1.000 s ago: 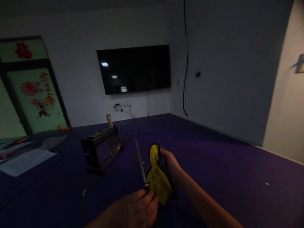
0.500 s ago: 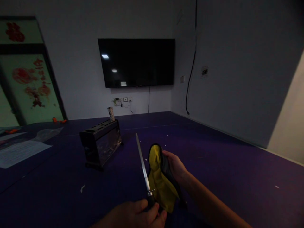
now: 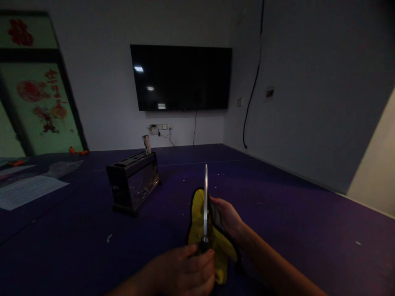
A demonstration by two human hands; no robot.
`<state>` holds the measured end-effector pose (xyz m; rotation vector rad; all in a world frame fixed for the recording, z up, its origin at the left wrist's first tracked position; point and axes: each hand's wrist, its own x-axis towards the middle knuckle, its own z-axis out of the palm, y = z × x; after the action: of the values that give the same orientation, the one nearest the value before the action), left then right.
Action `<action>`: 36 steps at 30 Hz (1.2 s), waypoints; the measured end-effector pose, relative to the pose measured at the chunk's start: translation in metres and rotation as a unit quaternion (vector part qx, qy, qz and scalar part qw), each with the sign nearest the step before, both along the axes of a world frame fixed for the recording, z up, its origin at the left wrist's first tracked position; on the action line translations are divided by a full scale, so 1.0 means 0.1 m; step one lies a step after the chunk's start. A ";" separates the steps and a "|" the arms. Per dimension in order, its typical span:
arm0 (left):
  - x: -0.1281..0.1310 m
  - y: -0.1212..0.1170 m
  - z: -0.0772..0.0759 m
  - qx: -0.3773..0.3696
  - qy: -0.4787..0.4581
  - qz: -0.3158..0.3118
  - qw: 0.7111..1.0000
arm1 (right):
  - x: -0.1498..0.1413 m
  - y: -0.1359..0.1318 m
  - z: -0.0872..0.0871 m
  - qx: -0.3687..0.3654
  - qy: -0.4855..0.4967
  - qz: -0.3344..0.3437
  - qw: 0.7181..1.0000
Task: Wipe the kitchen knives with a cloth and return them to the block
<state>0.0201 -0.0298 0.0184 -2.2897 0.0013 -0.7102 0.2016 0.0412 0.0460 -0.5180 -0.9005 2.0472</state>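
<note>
My left hand [image 3: 187, 269] is wrapped round the dark handle of a sharpening steel [image 3: 205, 197], a long thin metal rod with a small guard, pointing up and away. In my right hand [image 3: 228, 218] is a cloth [image 3: 196, 205], yellow on one side and dark grey on the other, with a black edge. The rod passes in front of the cloth's yellow side; whether the two touch I cannot tell. Ahead to the left stands a black knife block [image 3: 132, 179] with clear sides, and one patterned handle [image 3: 146, 144] sticks up from its far end.
A purple surface [image 3: 277, 230] spreads around me, dotted with small white scraps. Printed paper [image 3: 32, 191] and clear plastic [image 3: 63, 167] lie at the left. A dark television [image 3: 182, 78] hangs on the far wall, and a black cable [image 3: 252, 90] hangs near the corner.
The sharpening steel has swung right, from beside the cloth to in front of its yellow side, and stands more upright. The cloth's lower part has shifted and folded. My view has tilted.
</note>
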 end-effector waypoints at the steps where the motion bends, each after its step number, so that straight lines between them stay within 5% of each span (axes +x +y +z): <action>1: 0.01 0.01 -0.01 -0.015 -0.002 -0.001 1.000 | 0.00 -0.01 0.01 -0.014 0.007 0.010 1.000; 12: 0.03 0.04 0.04 -0.166 0.015 0.089 0.982 | 0.00 0.03 -0.09 0.094 0.018 -0.056 0.994; 16: 0.05 0.04 -0.02 -0.267 -0.099 0.099 0.953 | 0.01 0.02 -0.08 0.111 0.005 -0.069 0.991; 18: 0.09 0.02 -0.07 -0.361 -0.241 0.108 0.894 | 0.01 0.04 -0.09 0.117 0.006 -0.080 0.990; 21: 0.19 -0.01 -0.12 -0.551 -0.385 0.166 0.722 | 0.01 0.07 -0.11 0.123 -0.002 -0.100 0.987; 26: 0.34 0.01 -0.18 -0.786 -0.382 0.075 0.479 | -0.02 0.06 -0.13 0.133 -0.008 -0.101 0.986; 28: 0.37 0.03 -0.22 -0.843 -0.351 0.035 0.407 | -0.05 0.03 -0.13 0.145 -0.015 -0.095 0.985; 30: 0.37 0.04 -0.24 -0.853 -0.346 0.017 0.391 | -0.09 0.01 -0.13 0.162 -0.024 -0.100 0.981; 33: 0.36 0.06 -0.26 -0.829 -0.372 0.009 0.417 | -0.13 -0.01 -0.14 0.207 -0.062 -0.127 0.968; 36: 0.34 0.08 -0.26 -0.812 -0.394 0.004 0.430 | -0.16 -0.01 -0.17 0.267 -0.120 -0.232 0.928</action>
<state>0.0538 -0.0221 -0.0075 -2.9952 -1.9523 -2.4628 0.1854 0.0403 0.0291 -0.6129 -1.2858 1.2585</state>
